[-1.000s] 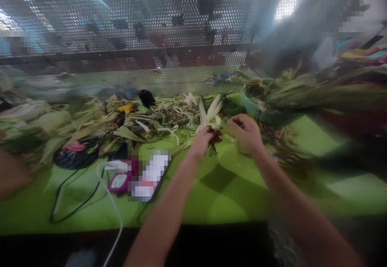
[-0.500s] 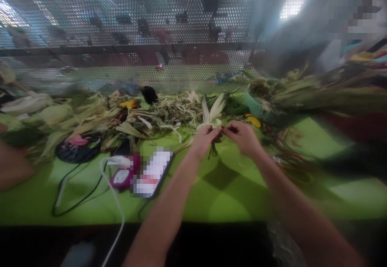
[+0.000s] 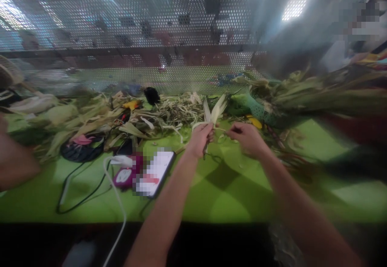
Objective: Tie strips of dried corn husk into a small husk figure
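My left hand (image 3: 200,139) is closed round a small bundle of pale corn husk (image 3: 214,111). The husk leaves stick up above my fist and dark strands hang below it. My right hand (image 3: 248,138) is a little to the right, with its fingers pinched on a thin strand that runs toward the bundle. Both hands hover over a bright green table (image 3: 229,194).
Heaps of husks (image 3: 90,117) lie along the back of the table, with a green mesh basket (image 3: 256,109) at the right. A phone (image 3: 155,173), a purple device (image 3: 123,176), cables (image 3: 111,194) and a black pouch (image 3: 81,148) lie at left. Another person's arm (image 3: 15,162) shows at the far left.
My hands were together on the bundle. Now the right hand has drawn away to the right and the left has lifted the bundle slightly.
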`<state>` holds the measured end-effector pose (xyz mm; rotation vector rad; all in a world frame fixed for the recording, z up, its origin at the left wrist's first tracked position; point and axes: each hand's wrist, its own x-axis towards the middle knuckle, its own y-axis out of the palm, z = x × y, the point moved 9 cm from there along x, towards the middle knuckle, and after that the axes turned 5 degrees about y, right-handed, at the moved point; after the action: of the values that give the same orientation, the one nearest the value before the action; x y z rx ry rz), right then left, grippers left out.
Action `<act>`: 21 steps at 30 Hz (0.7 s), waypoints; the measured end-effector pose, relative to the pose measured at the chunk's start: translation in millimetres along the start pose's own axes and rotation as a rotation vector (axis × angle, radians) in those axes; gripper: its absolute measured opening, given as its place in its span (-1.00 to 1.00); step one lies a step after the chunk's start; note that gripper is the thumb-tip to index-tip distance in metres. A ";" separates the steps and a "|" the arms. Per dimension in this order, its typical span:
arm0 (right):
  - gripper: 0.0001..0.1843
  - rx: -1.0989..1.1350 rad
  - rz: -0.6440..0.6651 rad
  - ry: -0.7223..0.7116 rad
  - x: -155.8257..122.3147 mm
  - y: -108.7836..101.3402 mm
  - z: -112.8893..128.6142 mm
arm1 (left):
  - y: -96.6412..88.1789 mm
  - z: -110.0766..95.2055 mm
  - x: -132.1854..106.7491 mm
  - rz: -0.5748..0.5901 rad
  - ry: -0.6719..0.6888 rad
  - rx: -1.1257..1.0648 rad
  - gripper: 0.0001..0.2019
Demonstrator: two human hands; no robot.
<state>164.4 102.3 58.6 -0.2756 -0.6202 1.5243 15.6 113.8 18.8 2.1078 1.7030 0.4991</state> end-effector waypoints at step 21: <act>-0.57 0.462 -0.209 0.100 -0.1 -9.1 -17.5 | 22.2 13.2 -10.5 0.110 -0.056 0.204 -0.67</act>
<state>181.4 105.3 49.1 0.0653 -0.1980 1.3961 38.8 98.3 18.2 2.3455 1.6748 0.3046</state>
